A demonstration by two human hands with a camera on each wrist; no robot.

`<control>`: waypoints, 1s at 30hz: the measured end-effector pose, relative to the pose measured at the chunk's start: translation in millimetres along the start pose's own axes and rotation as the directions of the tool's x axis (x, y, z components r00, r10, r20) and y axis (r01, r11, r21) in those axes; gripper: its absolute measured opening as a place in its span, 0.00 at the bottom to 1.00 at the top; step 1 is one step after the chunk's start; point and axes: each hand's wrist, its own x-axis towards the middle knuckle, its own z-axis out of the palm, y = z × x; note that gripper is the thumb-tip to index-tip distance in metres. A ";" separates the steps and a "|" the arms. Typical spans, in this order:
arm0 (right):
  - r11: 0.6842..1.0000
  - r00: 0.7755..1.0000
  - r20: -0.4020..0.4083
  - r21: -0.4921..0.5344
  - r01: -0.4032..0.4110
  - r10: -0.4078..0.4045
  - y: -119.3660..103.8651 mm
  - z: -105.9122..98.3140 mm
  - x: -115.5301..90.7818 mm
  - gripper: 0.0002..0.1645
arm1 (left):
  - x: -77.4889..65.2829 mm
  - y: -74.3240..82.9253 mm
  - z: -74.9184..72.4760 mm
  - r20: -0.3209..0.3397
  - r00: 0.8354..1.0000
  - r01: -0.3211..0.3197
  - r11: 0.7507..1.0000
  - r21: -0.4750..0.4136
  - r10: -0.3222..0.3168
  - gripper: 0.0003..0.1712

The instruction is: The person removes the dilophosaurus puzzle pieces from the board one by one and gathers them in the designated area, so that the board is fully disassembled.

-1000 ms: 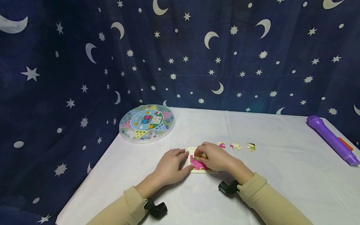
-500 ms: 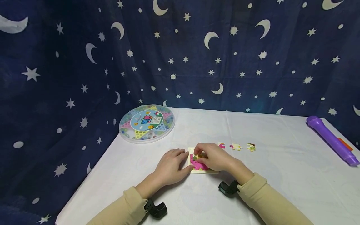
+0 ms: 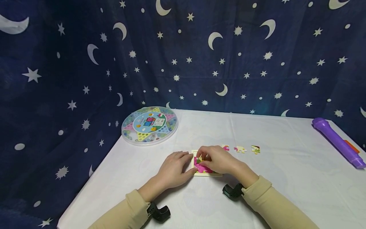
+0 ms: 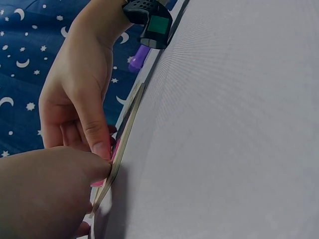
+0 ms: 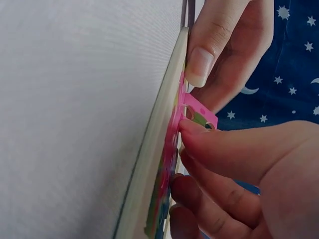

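A small wooden puzzle frame [image 3: 208, 175] with a mostly pink picture lies in the middle of the white table. My left hand [image 3: 175, 170] rests at its left side, thumb on the lower left corner and fingers along the edge. Over the frame, my right hand [image 3: 220, 159] pinches a puzzle piece [image 3: 199, 160] between thumb and fingers. The right wrist view shows this pink and green piece [image 5: 203, 109] tilted up from the picture, near the left thumb [image 5: 199, 67]. The right hand hides the frame's upper right part.
Three loose puzzle pieces lie beyond the right hand: a pink one [image 3: 225, 147], a pale one [image 3: 240, 149] and a green-brown one [image 3: 255, 149]. A round, clear-lidded marble game box [image 3: 150, 125] stands back left. A purple stick-shaped object [image 3: 337, 141] lies far right.
My right fingers have shifted slightly and turned the pinched piece, so more of its face shows at the frame's upper left. The left hand stays in place.
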 end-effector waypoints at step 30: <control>0.985 0.996 0.010 0.145 -0.092 0.092 12.0 -24.1 -7.6 0.07 | -0.3 3.1 -2.0 -0.011 0.999 0.037 0.999 0.010 -0.037 0.32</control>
